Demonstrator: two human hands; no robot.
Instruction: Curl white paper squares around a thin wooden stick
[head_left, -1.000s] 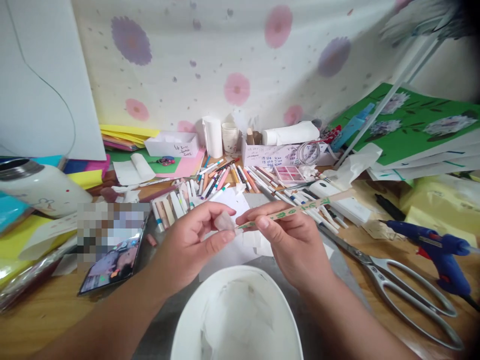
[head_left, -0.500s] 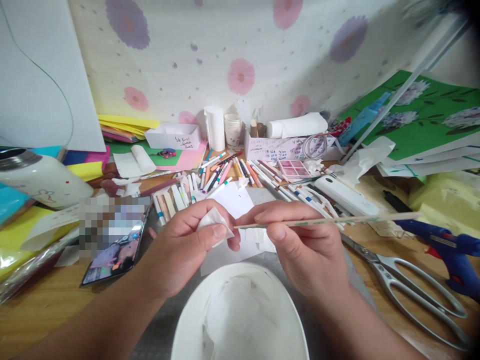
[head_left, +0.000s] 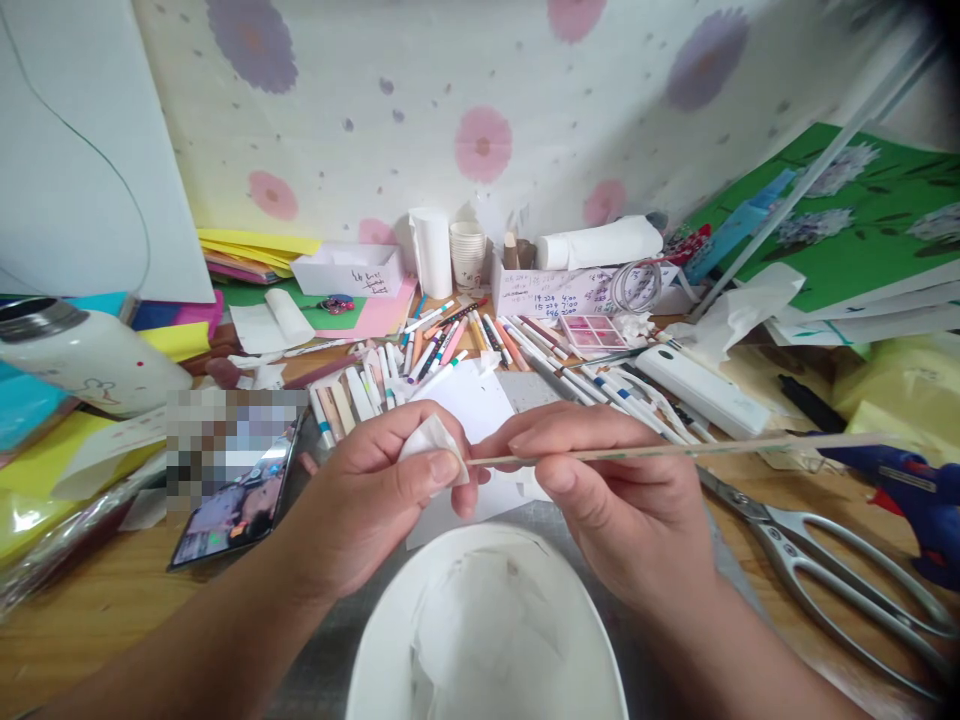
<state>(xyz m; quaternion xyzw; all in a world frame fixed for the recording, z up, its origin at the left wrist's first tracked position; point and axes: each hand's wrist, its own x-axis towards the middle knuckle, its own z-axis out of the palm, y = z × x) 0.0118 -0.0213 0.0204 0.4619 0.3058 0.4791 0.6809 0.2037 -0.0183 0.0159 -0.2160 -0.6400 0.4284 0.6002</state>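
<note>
Pinching a small piece of white tissue [head_left: 430, 447] between thumb and curled fingers, the left hand [head_left: 390, 478] meets the right hand [head_left: 611, 490] above the far rim of a white bowl [head_left: 486, 625]. The right hand's thumb and fingers, pressed close together, grip a thin flat wooden stick [head_left: 675, 450]; its left end reaches the tissue at the left fingertips, and its other end extends rightward over the blue glue gun [head_left: 892, 478]. Whether the stick's tip lies inside the tissue's fold cannot be told. Right of the right hand, metal scissors [head_left: 817, 560] lie on the wooden table [head_left: 82, 630]. A smartphone [head_left: 240, 510] lies left of the left hand. Beyond the hands are scattered markers [head_left: 442, 345], a pink palette [head_left: 592, 332], a stack of paper cups [head_left: 467, 255] and a white box [head_left: 555, 292] with handwriting on it.
</note>
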